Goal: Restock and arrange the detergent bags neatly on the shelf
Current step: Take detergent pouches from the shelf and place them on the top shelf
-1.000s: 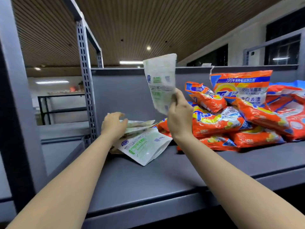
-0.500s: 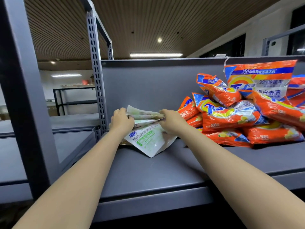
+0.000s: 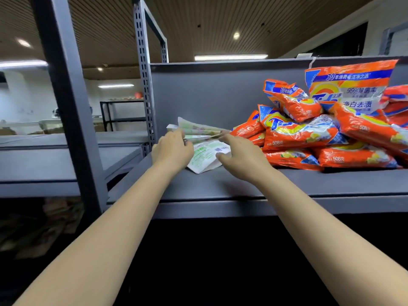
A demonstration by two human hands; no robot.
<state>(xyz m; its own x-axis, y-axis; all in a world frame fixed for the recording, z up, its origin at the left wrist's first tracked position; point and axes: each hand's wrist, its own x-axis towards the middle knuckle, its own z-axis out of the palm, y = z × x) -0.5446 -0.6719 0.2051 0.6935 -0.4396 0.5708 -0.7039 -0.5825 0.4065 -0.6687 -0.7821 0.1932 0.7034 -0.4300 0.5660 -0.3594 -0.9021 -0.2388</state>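
Observation:
A small stack of flat white and green detergent bags (image 3: 206, 151) lies at the left end of the grey shelf (image 3: 254, 186), close to the upright post. My left hand (image 3: 174, 149) curls over the stack's left edge and grips it. On the stack's right side is my right hand (image 3: 240, 156), fingers spread, thumb touching the lowest bag and holding nothing. Just right of that hand, several orange detergent bags (image 3: 304, 131) lie in a loose heap. One large orange bag (image 3: 351, 87) leans upright against the shelf's back panel.
A perforated grey post (image 3: 144, 85) stands just left of the stack. A thick grey post (image 3: 66, 96) rises nearer to me on the left. The grey back panel (image 3: 209, 93) closes the shelf behind. A lower shelf (image 3: 55, 164) extends left. Below the shelf it is dark.
My right hand brought the raised white and green bag down, laid it on the stack, then let go and slid toward the stack's front right. My left hand stayed on the stack.

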